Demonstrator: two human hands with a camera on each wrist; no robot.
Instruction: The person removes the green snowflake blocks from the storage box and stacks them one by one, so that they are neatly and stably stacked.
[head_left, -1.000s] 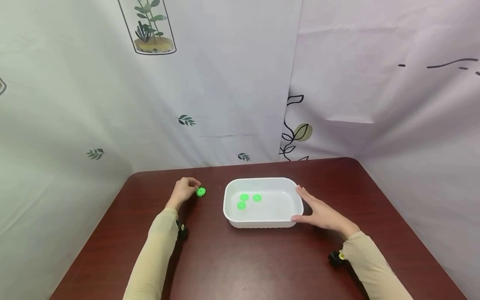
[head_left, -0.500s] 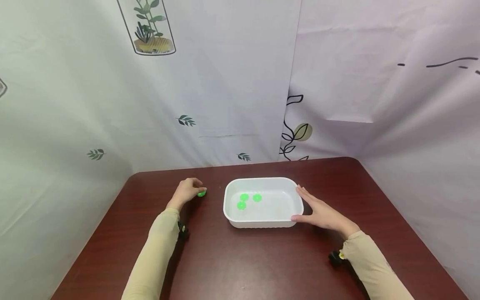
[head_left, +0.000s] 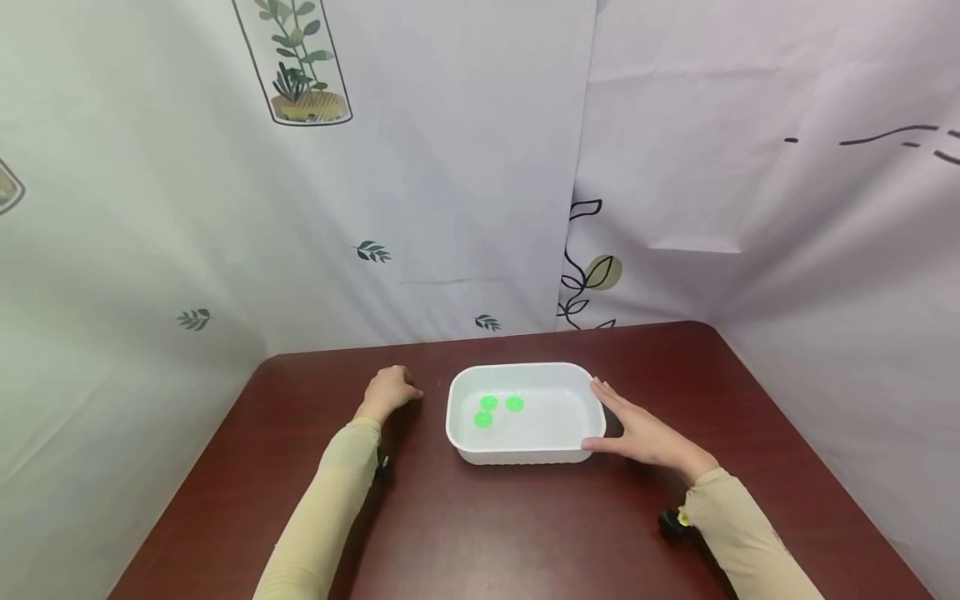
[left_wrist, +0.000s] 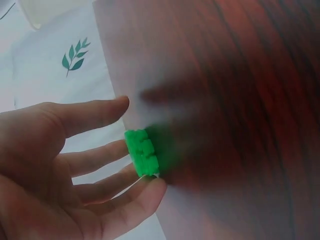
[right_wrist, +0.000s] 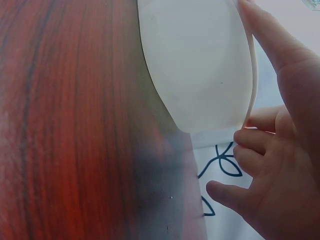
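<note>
Our left hand point(head_left: 388, 392) pinches a green piece point(left_wrist: 142, 154), as we read it: in the left wrist view one fingertip meets the piece's lower end and other fingers lie behind it, while the uppermost digit stands apart. The piece is left of the white tray point(head_left: 558, 418), outside it, and the head view loses it behind the hand. Half a second ago a green edge showed beneath those fingers; now none does, and the hand sits slightly closer to the tray. We judge the piece gathered up rather than loose, so the work has passed from reaching to holding.

In the left wrist view the piece shows its notched side, its long axis running steeply from upper left to lower right. Which way its flat face points, we cannot tell.

At the tray's right end our right hand point(head_left: 643, 435) rests spread, touching the rim, as before. Inside, toward the tray's left end, lie three green discs point(head_left: 514, 404). The brown table point(head_left: 487, 533) is beneath the tray; a printed cloth point(head_left: 465, 183) hangs behind it.
</note>
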